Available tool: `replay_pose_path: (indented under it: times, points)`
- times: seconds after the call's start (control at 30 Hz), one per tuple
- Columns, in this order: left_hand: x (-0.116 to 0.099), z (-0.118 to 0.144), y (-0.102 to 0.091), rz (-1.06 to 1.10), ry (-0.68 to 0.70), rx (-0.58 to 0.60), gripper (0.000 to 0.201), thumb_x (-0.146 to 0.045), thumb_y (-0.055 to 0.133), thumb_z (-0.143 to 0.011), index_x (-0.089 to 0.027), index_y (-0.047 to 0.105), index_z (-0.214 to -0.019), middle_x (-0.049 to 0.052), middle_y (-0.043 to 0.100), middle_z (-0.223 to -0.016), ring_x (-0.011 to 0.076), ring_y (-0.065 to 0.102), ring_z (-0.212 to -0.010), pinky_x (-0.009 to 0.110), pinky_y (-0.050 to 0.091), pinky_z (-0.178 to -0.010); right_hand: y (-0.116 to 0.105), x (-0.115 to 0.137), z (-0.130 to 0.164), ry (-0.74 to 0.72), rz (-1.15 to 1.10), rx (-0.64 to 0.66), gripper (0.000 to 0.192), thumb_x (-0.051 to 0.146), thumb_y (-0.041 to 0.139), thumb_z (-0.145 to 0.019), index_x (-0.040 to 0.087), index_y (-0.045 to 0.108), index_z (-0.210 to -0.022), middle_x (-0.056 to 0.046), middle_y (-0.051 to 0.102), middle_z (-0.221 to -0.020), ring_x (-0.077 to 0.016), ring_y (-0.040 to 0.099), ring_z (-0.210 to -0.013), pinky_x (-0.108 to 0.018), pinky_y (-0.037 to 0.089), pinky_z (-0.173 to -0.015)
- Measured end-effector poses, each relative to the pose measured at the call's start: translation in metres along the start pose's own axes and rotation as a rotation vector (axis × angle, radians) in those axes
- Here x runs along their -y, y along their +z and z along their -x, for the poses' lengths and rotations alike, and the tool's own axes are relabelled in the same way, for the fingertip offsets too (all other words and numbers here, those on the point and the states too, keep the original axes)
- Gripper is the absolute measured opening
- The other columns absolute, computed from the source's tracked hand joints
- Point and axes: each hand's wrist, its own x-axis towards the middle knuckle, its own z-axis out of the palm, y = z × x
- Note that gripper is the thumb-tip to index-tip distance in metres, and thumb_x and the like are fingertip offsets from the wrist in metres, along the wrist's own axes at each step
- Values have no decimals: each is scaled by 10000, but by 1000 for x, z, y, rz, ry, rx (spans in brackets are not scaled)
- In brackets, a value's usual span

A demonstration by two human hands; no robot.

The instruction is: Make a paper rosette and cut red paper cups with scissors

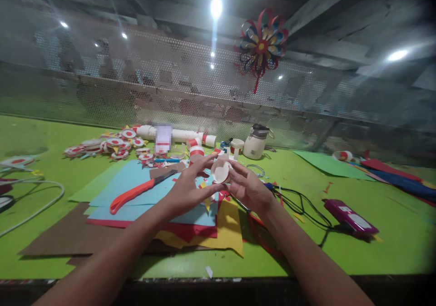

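Note:
A small white paper cup (220, 172) is held up over the middle of the table, its open mouth turned towards me. My left hand (189, 185) curves round its left side, with fingers above and thumb below. On the other side my right hand (250, 188) grips the cup's edge between thumb and fingers. Beneath the hands lies a stack of coloured sheets, with a light blue sheet (136, 174) on top. An orange-handled cutting tool (132, 196) rests on it, left of my left hand. A red-and-white cup (196, 152) stands just behind that hand.
Several red-and-white paper discs (114, 142) are piled at the left back. A long white tube (177, 135) lies behind, with a lidded beige bottle (255, 142) to its right. Black cables (299, 201) run beside a purple device (350, 217). Green sheets (330, 164) lie at the right.

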Motion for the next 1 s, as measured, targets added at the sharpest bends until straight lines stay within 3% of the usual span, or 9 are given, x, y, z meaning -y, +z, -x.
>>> replay_pose_path:
  times: [0.1,0.23,0.4,0.6,0.73,1.0]
  points:
    - [3,0,-3,71,-4,11,576,-298,621,-797,-276,408,-1331,91,567,-1246,222,552,-1089,406,482,-890,0,0,-1,-51,107,-21,408,299,693,-751,252,579,-1140,-68,651,-1060,-192,625,-881,-366,530,-772]
    - [0,0,-4,30,51,7,543,-257,620,-796,-278,437,-1308,94,524,-1300,218,550,-1090,396,494,-881,4,2,0,-155,300,-26,443,286,713,-721,270,577,-1143,-58,627,-1085,-216,592,-955,-405,514,-827]
    - [1,1,0,-19,126,-6,536,-208,620,-791,-295,448,-1291,83,504,-1324,205,555,-1081,370,512,-862,7,3,2,-221,439,-41,406,226,691,-737,277,600,-1129,-56,589,-1069,-186,574,-892,-338,525,-740]
    - [11,0,4,161,59,7,557,-216,636,-785,-274,436,-1302,99,484,-1336,209,553,-1105,369,524,-874,8,2,4,-299,662,-84,460,228,684,-752,291,555,-1188,-56,544,-1125,-181,567,-903,-344,521,-776]
    - [9,-1,4,317,8,42,512,-212,639,-779,-231,479,-1265,122,499,-1315,217,579,-1076,399,517,-892,7,3,5,-298,683,-67,455,254,661,-776,302,536,-1211,-58,546,-1112,-184,570,-902,-340,529,-758]
    - [4,0,3,214,22,31,621,-223,663,-761,-260,417,-1329,124,540,-1273,230,549,-1114,360,537,-821,6,1,1,-182,421,-53,422,342,627,-805,264,533,-1209,-57,609,-1008,-193,594,-901,-357,518,-768]
